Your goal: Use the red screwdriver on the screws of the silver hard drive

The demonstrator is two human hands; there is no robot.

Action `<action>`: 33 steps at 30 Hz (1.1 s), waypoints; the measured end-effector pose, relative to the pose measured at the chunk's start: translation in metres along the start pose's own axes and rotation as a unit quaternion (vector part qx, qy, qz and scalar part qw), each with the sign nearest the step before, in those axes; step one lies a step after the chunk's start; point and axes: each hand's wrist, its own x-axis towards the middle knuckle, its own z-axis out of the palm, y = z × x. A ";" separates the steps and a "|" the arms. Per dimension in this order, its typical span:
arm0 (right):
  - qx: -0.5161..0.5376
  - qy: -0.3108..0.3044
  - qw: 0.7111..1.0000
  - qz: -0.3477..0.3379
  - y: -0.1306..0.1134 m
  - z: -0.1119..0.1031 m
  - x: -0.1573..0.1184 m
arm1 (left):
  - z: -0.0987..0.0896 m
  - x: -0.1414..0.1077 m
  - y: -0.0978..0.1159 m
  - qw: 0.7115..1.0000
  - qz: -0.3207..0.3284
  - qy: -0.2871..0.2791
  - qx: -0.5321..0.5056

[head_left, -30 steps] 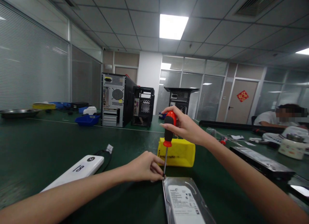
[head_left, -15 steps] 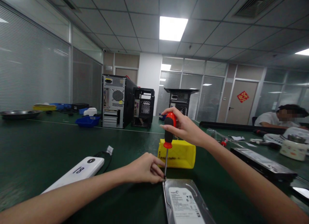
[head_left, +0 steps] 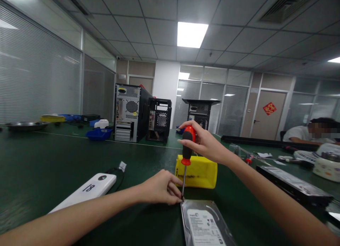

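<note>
A hard drive (head_left: 205,226) with a white label lies flat on the green table, its near end cut off by the frame's lower edge. My right hand (head_left: 203,141) grips the red and black handle of a screwdriver (head_left: 187,147), which stands nearly upright. Its tip meets the drive's far left corner. Beside that tip, my left hand (head_left: 163,187) has its fingers closed together at the corner; whatever is between them is too small or hidden to make out. A yellow plastic bin (head_left: 200,172) lies just behind the shaft, its opening facing me.
A white power bank (head_left: 86,192) marked 18 lies left, with a cable. Computer cases (head_left: 127,113) and a blue bin (head_left: 98,133) stand farther back. On the right are another drive-like metal unit (head_left: 294,184), a jar (head_left: 328,166) and a seated person (head_left: 302,132).
The view has shifted slightly, so everything sits a little lower and farther right. Both hands, the screwdriver and the hard drive keep the same arrangement.
</note>
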 end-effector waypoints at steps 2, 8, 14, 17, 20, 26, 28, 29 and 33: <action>-0.001 0.003 1.000 0.000 0.000 0.000 0.000 | 0.000 0.000 0.001 1.000 0.002 0.000 0.000; -0.010 0.005 1.000 -0.009 -0.001 0.001 0.000 | 0.001 0.001 -0.003 1.000 0.000 0.003 -0.007; -0.009 0.013 1.000 -0.012 0.000 0.003 0.001 | 0.000 0.003 -0.006 1.000 0.008 -0.003 -0.013; -0.001 0.008 1.000 -0.015 0.001 0.003 0.001 | 0.000 0.002 -0.005 1.000 0.012 -0.007 -0.013; 0.004 0.008 1.000 -0.016 0.002 0.003 0.001 | 0.000 0.002 -0.002 1.000 0.004 -0.002 -0.015; 0.008 0.002 1.000 -0.011 0.001 0.003 0.000 | 0.001 0.002 -0.001 1.000 0.003 0.000 -0.024; 0.008 0.000 1.000 -0.012 0.000 0.003 0.000 | 0.000 0.001 -0.002 1.000 0.009 -0.005 -0.025; 0.007 0.000 1.000 -0.013 -0.001 0.002 0.000 | 0.000 0.001 -0.003 1.000 0.010 -0.005 -0.025; 0.004 0.002 1.000 -0.017 -0.001 0.002 -0.001 | 0.000 0.002 -0.002 1.000 0.007 -0.001 -0.022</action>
